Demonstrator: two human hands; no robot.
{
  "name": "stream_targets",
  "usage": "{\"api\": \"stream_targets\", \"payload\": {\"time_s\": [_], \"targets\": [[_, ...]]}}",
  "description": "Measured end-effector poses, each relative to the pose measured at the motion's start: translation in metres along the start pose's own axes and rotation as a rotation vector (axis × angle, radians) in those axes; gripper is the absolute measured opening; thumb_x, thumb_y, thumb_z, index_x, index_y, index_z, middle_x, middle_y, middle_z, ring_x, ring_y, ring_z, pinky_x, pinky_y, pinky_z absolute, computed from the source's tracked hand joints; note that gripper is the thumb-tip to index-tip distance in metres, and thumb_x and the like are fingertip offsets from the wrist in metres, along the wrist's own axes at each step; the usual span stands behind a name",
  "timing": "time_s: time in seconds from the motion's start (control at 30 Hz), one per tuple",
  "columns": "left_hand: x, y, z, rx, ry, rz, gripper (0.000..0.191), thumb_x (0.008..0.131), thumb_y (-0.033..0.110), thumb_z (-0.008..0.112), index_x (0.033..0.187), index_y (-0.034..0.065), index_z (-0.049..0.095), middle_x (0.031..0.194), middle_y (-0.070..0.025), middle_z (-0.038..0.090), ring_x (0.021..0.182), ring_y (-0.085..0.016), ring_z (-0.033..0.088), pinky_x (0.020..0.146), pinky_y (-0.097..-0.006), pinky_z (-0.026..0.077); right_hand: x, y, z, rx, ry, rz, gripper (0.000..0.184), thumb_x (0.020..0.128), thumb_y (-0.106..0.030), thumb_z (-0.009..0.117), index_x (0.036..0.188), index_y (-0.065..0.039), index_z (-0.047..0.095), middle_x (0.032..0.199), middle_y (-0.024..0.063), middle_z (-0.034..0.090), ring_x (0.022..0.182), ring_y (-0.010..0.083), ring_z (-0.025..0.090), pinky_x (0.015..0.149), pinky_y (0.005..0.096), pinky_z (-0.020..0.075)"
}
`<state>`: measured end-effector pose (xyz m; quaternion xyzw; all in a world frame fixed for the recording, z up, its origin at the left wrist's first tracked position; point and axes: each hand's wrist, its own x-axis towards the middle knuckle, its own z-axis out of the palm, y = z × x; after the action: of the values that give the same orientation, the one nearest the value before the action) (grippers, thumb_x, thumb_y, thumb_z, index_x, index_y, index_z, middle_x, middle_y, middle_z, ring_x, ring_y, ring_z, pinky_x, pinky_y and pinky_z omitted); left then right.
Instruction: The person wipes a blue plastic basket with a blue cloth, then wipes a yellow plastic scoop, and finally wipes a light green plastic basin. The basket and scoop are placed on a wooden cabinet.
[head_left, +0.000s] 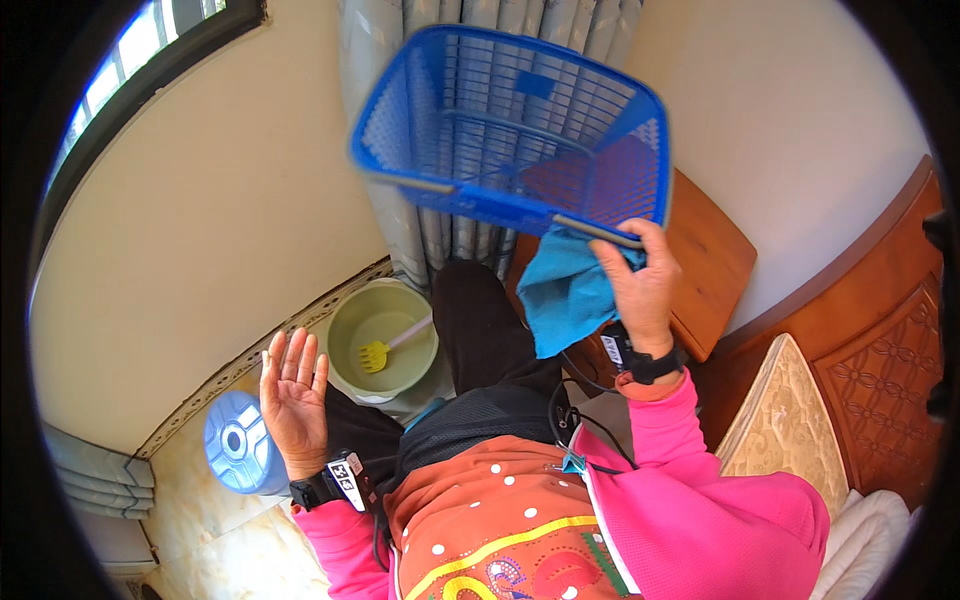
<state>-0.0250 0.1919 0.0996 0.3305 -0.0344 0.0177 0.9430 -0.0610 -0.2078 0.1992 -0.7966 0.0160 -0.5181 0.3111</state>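
A blue plastic basket (495, 213) with mesh sides is held up in front of me, its open top facing me. My right hand (646, 289) grips its near rim at the right corner, by the grey handle (592, 229). A turquoise cloth (571, 292) hangs from the same hand, below the rim. My left hand (295, 405) is raised at the left, palm up, fingers extended, with nothing in it. Near it on the floor stands a pale green basin (337, 352) containing a yellow fork-shaped tool (374, 356) with a pale handle.
Behind the basket hangs a pale blue curtain (375, 82). A wooden cabinet (712, 259) stands to the right, near a carved headboard (885, 390) and a mattress (787, 420). A blue water jug (244, 450) is on the tiled floor (217, 532) at left, below a window (135, 52).
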Motion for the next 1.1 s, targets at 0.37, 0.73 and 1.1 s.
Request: {"api": "stream_targets", "payload": {"time_s": [0.37, 0.73, 1.1], "targets": [[0.007, 0.0, -0.019, 0.017, 0.109, -0.034, 0.047, 0.102, 0.032, 0.047, 0.139, 0.0045, 0.047, 0.14, -0.0152, 0.052, 0.129, -0.025, 0.052, 0.107, -0.0409, 0.044, 0.029, 0.059, -0.053, -0.293, 0.145, 0.123, 0.036, 0.081, -0.03, 0.08, 0.1, -0.004, 0.065, 0.08, 0.013, 0.067, 0.069, 0.0216, 0.061, 0.065, 0.0341, 0.0491], [0.013, 0.002, -0.037, 0.006, 0.145, -0.034, 0.045, 0.102, 0.031, 0.046, 0.138, 0.0042, 0.049, 0.141, -0.0139, 0.052, 0.129, -0.024, 0.052, 0.106, -0.0392, 0.044, 0.058, 0.084, -0.073, -0.482, 0.191, 0.231, 0.041, 0.084, -0.032, 0.076, 0.111, -0.002, 0.065, 0.09, 0.0174, 0.07, 0.078, 0.0264, 0.066, 0.071, 0.0388, 0.0512], [0.014, -0.01, -0.044, 0.038, 0.225, -0.049, 0.043, 0.102, 0.031, 0.048, 0.135, 0.0036, 0.051, 0.141, -0.0135, 0.052, 0.131, -0.025, 0.05, 0.107, -0.0405, 0.043, 0.034, 0.05, -0.055, -0.442, 0.039, 0.05, 0.049, 0.083, -0.027, 0.076, 0.124, -0.003, 0.063, 0.083, 0.0104, 0.071, 0.074, 0.0204, 0.067, 0.07, 0.0328, 0.0515]]}}
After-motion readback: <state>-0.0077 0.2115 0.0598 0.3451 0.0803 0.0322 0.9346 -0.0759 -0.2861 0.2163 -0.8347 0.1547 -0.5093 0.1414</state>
